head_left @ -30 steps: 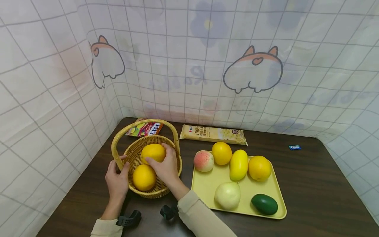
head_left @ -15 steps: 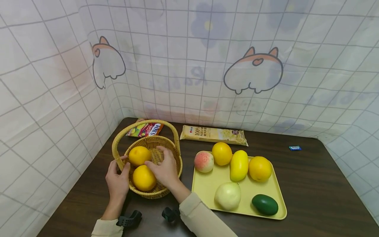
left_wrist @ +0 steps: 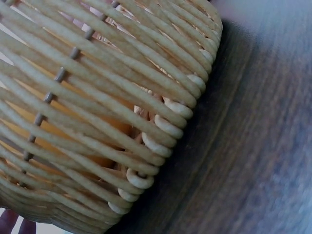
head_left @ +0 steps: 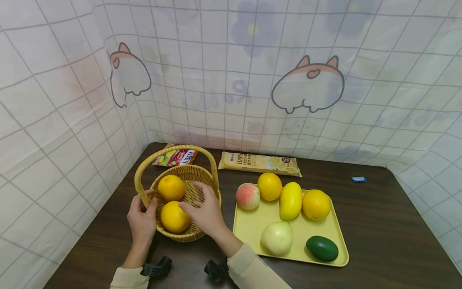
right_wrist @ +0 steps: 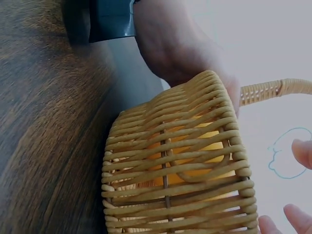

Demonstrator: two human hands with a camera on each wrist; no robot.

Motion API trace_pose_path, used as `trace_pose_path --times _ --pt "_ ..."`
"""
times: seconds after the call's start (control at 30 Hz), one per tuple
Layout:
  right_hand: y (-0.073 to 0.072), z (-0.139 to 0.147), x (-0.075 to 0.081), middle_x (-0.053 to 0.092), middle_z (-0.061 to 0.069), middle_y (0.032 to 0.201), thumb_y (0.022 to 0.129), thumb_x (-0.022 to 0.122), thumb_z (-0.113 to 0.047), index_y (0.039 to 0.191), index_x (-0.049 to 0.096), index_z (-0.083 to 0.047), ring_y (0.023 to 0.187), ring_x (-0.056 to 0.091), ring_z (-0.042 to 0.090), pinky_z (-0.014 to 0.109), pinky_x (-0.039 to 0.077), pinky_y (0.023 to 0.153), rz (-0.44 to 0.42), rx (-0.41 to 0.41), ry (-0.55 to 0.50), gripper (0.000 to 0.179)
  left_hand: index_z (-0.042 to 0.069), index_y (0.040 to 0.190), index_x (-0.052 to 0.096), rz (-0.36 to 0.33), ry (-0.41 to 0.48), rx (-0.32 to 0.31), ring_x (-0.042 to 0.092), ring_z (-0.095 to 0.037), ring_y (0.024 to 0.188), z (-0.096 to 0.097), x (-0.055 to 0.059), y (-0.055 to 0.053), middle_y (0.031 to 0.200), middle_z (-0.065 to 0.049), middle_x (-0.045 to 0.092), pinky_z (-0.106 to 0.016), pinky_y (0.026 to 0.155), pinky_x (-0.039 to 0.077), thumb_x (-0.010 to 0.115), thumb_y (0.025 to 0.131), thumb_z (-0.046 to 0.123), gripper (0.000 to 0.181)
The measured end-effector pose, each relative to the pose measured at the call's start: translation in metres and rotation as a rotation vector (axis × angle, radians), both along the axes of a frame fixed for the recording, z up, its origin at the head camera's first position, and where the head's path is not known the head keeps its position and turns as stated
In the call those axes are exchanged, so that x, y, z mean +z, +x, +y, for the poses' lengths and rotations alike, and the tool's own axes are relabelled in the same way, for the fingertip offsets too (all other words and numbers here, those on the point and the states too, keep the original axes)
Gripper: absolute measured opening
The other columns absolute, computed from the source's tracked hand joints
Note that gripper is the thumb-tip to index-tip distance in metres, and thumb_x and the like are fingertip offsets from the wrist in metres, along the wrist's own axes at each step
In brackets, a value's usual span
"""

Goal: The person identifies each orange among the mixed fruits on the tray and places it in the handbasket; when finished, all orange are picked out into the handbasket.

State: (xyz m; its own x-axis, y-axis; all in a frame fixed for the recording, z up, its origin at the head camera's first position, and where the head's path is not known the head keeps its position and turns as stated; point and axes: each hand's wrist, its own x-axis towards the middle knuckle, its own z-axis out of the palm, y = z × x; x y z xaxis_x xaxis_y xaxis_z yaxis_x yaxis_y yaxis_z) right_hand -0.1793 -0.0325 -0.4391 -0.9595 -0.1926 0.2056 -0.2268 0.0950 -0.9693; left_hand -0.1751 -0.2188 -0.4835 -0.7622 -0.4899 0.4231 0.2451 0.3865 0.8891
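Note:
A wicker basket (head_left: 182, 237) with an arched handle stands at the left of the table. Two orange-yellow round fruits lie inside it: one orange (head_left: 171, 188) at the back left, another orange (head_left: 175, 217) in front. My left hand (head_left: 142, 220) grips the basket's left rim by the foot of the handle. Over the basket's right side is my right hand (head_left: 209, 212), thumb and fingers spread, holding nothing. Its thumb tip is close to the front orange; whether they touch I cannot tell. Both wrist views show mostly the woven basket wall (left_wrist: 97, 92), with orange colour behind the gaps.
Right of the basket lies a yellow tray (head_left: 249, 237) bearing a peach (head_left: 248, 196), two oranges, a mango (head_left: 290, 201), a pale round fruit (head_left: 277, 239) and a dark green avocado (head_left: 322, 248). Behind are a noodle packet (head_left: 260, 163), a candy bag (head_left: 177, 157) and a small blue packet (head_left: 359, 179).
My right hand let go of the back orange, which moved left in the basket. The hand then drew back slightly to the right. My left hand stays on the rim.

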Motion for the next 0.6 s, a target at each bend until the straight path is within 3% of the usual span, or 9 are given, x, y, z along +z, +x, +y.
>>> trace_pose_path --times 0.1,0.6 --pt "0.002 0.004 0.000 0.047 0.008 0.138 0.086 0.075 -0.023 0.139 0.049 -0.011 0.124 0.044 0.029 0.040 0.048 0.096 -0.005 0.002 -0.005 0.060 0.005 0.116 0.067 0.006 0.007 -0.001 0.054 -0.007 0.089 -0.006 -0.012 -0.006 0.110 -0.009 0.061 -0.019 0.073 0.040 0.064 0.094 0.007 0.023" --pt "0.015 0.033 0.004 0.052 0.005 0.133 0.086 0.076 -0.022 0.135 0.053 -0.013 0.118 0.049 0.024 0.042 0.049 0.095 0.081 0.036 0.026 0.056 0.001 0.116 0.066 0.005 -0.010 0.011 0.052 -0.005 0.091 -0.006 -0.012 -0.007 0.110 -0.014 0.061 -0.020 0.076 0.038 0.063 0.093 0.004 0.023"
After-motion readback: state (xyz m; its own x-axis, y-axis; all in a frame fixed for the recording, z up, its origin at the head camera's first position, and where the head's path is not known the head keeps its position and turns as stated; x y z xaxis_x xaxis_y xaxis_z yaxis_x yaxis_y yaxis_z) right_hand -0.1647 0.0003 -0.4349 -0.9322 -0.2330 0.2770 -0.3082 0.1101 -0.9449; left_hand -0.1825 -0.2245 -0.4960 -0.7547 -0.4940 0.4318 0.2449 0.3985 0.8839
